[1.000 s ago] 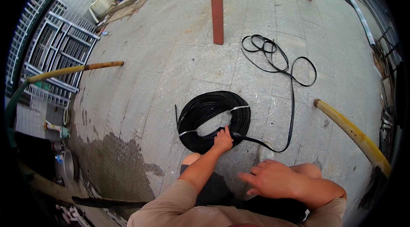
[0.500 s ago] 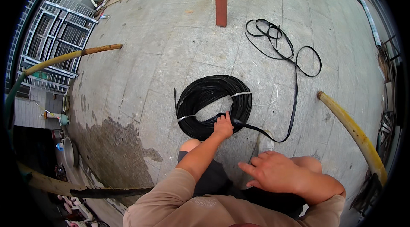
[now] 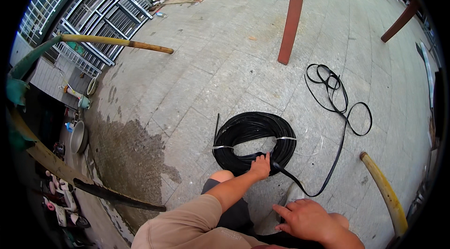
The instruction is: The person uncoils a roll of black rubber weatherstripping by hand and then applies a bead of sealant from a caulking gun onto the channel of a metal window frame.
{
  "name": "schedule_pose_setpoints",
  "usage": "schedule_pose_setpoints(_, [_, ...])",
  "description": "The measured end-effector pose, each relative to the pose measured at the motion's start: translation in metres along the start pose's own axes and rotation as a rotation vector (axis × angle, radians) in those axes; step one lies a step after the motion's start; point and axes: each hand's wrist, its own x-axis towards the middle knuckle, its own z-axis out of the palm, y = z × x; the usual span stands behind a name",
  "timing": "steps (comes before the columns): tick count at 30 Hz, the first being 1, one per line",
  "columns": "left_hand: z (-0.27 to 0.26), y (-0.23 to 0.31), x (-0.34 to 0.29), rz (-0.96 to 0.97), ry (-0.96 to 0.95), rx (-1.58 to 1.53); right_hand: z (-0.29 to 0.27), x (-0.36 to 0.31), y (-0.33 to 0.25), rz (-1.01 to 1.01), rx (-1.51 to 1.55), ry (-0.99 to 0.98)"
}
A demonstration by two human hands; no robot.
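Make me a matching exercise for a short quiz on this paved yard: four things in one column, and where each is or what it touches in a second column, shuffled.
Things
1. left hand
2. right hand
3. red post
4. yellow pole

Places
A. stands upright beyond the coil
B. rests on the near rim of the black coil
C. lies on the paving at the right edge
D. hovers open near the knee, holding nothing

Pairs: 1-B, 2-D, 3-A, 4-C
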Motion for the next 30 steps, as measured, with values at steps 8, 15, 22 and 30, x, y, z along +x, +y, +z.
schedule_pose_setpoints(8, [0.007,-0.005,0.001,0.002,0.039,-0.025,0.004,0.004,-0.001,-0.020,-0.032,0.023])
schedule_pose_setpoints(15, [-0.006,0.003,-0.001,-0.002,0.024,0.029,0.018,-0.006,0.007,0.001,-0.007,0.083])
schedule_pose_setpoints(22, [0.000,0.002,-0.001,0.000,0.026,0.024,0.021,-0.010,0.007,0.042,0.036,0.066])
schedule_pose_setpoints(30, [0.001,-0.001,-0.002,0.032,0.026,0.048,0.028,-0.014,0.012,0.040,0.071,0.070])
